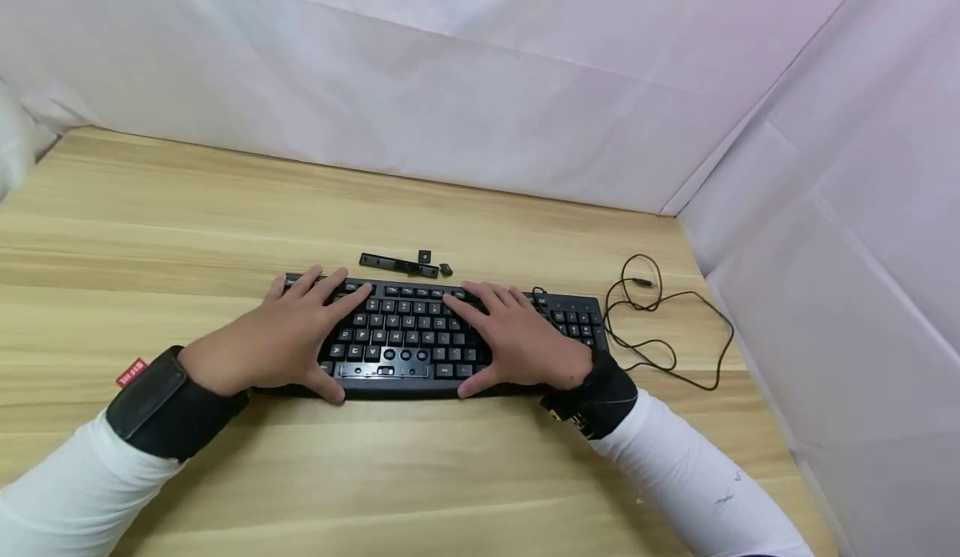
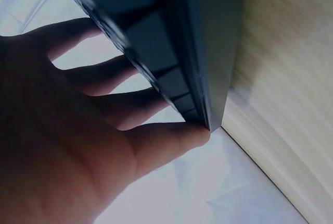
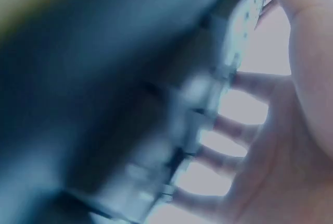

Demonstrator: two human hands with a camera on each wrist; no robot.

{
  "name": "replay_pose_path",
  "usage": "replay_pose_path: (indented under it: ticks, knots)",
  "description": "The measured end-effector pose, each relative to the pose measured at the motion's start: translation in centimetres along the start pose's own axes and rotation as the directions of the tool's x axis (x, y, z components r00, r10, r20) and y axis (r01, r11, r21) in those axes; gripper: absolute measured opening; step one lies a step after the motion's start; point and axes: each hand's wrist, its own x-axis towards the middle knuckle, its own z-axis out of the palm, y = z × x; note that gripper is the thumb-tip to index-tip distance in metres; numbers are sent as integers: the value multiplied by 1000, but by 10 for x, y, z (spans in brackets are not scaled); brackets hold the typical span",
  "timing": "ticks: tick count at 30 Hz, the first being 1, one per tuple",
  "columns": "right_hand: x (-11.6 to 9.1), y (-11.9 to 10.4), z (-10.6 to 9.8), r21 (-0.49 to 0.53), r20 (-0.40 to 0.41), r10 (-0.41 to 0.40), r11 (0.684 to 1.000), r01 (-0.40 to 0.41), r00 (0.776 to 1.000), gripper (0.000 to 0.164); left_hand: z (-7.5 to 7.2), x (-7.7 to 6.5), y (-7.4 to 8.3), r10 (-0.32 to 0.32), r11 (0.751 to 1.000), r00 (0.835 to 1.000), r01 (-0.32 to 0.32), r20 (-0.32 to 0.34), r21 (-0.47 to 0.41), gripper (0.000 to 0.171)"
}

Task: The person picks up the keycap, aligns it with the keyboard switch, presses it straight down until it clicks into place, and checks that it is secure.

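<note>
A black computer keyboard (image 1: 408, 319) lies on the wooden table. My left hand (image 1: 281, 340) grips its left part edge to edge, thumb at the near edge and fingertips along the far edge. My right hand (image 1: 521, 340) spans it likewise, left of the number pad, with fingers spread. In the left wrist view the thumb (image 2: 171, 139) reaches the keyboard's near edge. The space bar's place shows a bare base (image 1: 386, 369), with round key stems exposed above it. Behind the keyboard lie a loose long black bar (image 1: 397, 266) and a small keycap (image 1: 424, 255).
Another small dark piece (image 1: 446, 269) lies beside the long bar. The black cable (image 1: 675, 373) loops on the table to the right, its plug (image 1: 642, 282) among the coils. White cloth walls (image 1: 825, 307) stand behind and to the right of the table (image 1: 337, 474).
</note>
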Motion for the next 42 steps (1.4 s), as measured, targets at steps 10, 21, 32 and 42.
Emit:
replay_pose_path:
  ticks: [10, 21, 32, 42]
  knots:
    - [24, 32, -40, 102, 81, 103, 989, -111, 991, 50, 3, 14, 1, 5, 1000, 1000, -4, -24, 15, 129]
    - [66, 57, -50, -33, 17, 82, 996, -82, 996, 31, 2, 23, 3, 2, 1000, 999, -1, -38, 18, 130]
    - [86, 56, -50, 111, 63, 218, 968, -224, 974, 19, 1, 23, 5, 2, 1000, 998, -1, -56, 14, 130]
    - [82, 59, -49, 165, 30, 236, 957, -237, 971, 13, 0, 25, 10, 21, 1000, 997, -19, -71, 17, 129]
